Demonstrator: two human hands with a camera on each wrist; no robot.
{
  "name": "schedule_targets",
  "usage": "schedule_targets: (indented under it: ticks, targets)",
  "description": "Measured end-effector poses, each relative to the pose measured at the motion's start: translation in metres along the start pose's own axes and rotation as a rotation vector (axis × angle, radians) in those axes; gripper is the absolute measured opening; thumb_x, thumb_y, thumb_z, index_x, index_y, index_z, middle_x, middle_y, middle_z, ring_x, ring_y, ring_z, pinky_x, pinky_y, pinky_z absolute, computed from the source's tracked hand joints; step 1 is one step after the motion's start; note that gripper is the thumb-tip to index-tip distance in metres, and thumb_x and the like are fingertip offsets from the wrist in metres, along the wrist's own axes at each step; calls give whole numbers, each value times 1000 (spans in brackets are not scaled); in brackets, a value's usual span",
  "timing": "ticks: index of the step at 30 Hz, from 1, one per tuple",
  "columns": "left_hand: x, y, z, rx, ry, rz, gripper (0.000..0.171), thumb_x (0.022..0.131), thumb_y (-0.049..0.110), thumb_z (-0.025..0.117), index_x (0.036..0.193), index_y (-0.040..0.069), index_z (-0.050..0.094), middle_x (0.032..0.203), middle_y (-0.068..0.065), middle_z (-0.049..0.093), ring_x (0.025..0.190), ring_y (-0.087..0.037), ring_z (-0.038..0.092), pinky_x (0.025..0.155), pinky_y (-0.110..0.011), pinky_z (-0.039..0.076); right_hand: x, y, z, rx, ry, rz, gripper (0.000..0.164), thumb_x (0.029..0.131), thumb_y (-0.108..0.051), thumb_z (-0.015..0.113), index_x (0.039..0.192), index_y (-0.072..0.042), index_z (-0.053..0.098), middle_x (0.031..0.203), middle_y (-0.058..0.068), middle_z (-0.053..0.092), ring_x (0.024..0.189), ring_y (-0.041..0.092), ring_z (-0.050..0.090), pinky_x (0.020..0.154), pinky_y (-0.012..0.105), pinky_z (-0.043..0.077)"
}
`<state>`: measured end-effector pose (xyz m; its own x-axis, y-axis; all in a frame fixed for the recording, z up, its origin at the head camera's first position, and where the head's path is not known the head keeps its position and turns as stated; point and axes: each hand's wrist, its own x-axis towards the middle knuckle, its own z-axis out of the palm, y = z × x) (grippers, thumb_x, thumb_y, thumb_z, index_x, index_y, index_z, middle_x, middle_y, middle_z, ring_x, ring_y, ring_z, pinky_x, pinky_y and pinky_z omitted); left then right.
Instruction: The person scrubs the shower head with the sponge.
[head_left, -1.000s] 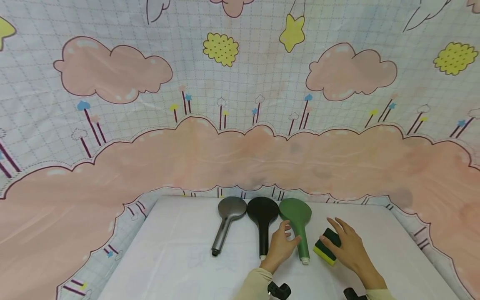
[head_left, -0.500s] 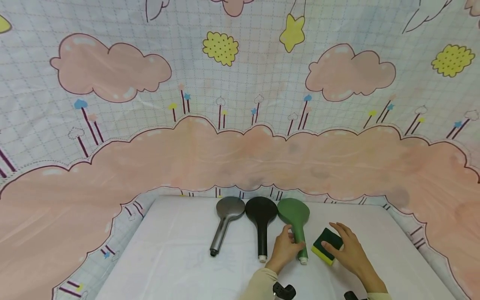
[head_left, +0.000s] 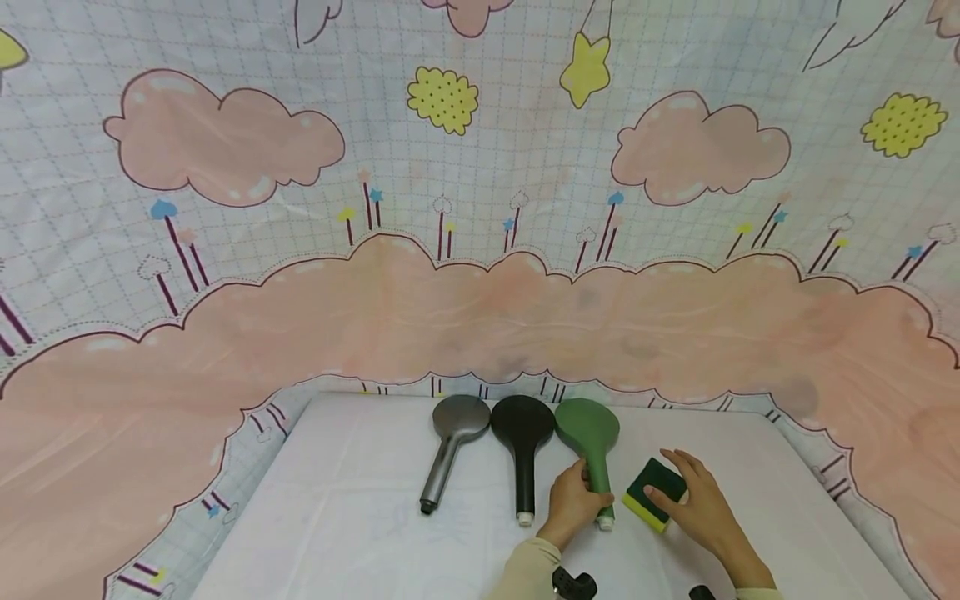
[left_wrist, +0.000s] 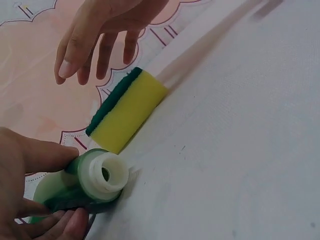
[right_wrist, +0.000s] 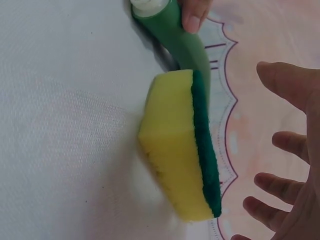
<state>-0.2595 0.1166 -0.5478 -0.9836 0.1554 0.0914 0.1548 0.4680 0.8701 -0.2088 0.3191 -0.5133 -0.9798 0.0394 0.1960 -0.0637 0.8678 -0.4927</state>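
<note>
Two hands (head_left: 572, 505) (head_left: 703, 510) apart, left gripping green showerhead (head_left: 588, 427) near table edge (head_left: 697, 412), sponge (head_left: 651, 479) between

A printed backdrop (head_left: 487, 133) fills the upper view, pale with a dashed blue grid. 2 large pink clouds (head_left: 232, 146) sit on it at 10 and 2 o'clock, and a yellow star (head_left: 585, 73) at 1. A scalloped peach band (head_left: 480, 317) crosses the centre, sweeping down to 8 and 4 o'clock. At 6 o'clock stands a white table (head_left: 345, 500), under soft light.
</note>
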Motion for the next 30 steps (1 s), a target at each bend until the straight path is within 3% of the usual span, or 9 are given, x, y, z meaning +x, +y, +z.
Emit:
schedule_targets:
  ticks: [5, 11, 14, 21, 30]
  targets:
    - [0, -1, -2, -123, -27, -24, 44, 72, 14, 85, 111, 8, 64, 90, 2, 64, 79, -8, 61, 69, -25, 50, 0, 1, 1, -5, 1, -11, 74, 88, -50, 67, 144, -7, 44, 148, 31, 36, 128, 58, 38, 92, 76, 38]
    - [0, 4, -4, -481, -130, -157, 50, 76, -2, 78, 123, -3, 60, 100, -6, 67, 90, -14, 64, 79, -31, 56, -2, -1, 1, -6, -8, -13, 74, 87, -50, 68, 143, -7, 46, 147, 31, 36, 128, 58, 38, 93, 76, 38]
    - [0, 7, -5, -586, -162, -215, 49, 76, -6, 75, 122, -6, 60, 102, -9, 68, 91, -16, 64, 82, -32, 56, -2, -1, 2, -12, -12, -9, 73, 87, -50, 68, 142, -7, 47, 147, 31, 37, 128, 58, 38, 93, 75, 38]
    - [0, 4, -7, -628, -191, -262, 54, 75, -10, 73, 126, -6, 57, 107, -10, 65, 95, -18, 62, 86, -34, 55, -3, -2, 5, -8, -51, 19, 77, 84, -54, 70, 142, -9, 46, 149, 31, 35, 129, 58, 37, 92, 76, 38]
    - [-5, 8, -17, -650, -218, -238, 59, 74, -11, 74, 129, 1, 58, 109, -8, 63, 94, -18, 61, 80, -33, 55, -3, 0, 10, -63, -23, -35, 78, 77, -54, 76, 136, -9, 54, 144, 31, 40, 125, 58, 43, 88, 74, 42]
